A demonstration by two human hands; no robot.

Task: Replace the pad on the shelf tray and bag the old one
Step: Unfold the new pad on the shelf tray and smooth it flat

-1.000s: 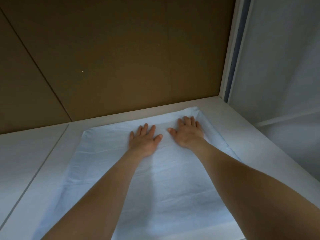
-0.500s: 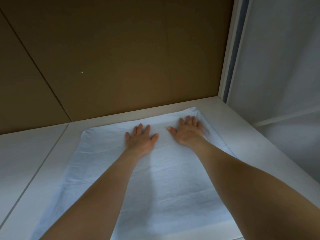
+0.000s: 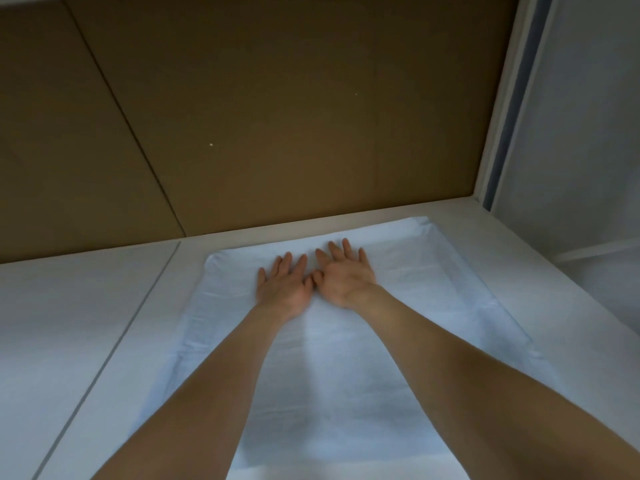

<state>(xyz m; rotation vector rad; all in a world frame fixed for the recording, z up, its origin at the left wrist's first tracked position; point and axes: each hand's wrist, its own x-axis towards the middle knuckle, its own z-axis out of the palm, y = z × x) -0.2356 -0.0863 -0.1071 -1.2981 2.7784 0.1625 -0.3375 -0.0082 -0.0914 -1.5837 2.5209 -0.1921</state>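
A pale blue pad lies spread flat on the white shelf tray, its far edge close to the back wall. My left hand rests palm down on the pad's far middle, fingers spread. My right hand lies flat beside it, thumb touching the left hand. Neither hand grips anything. The pad's near edge is cut off by the frame's bottom, and both forearms cover part of it. No old pad or bag is in view.
A brown back panel rises behind the shelf. A seam splits the white shelf surface at the left. A white upright post and a translucent side panel close off the right.
Both hands have slid together on the pad until the thumbs touch; earlier they lay apart. The view has shifted so the pad sits further right.
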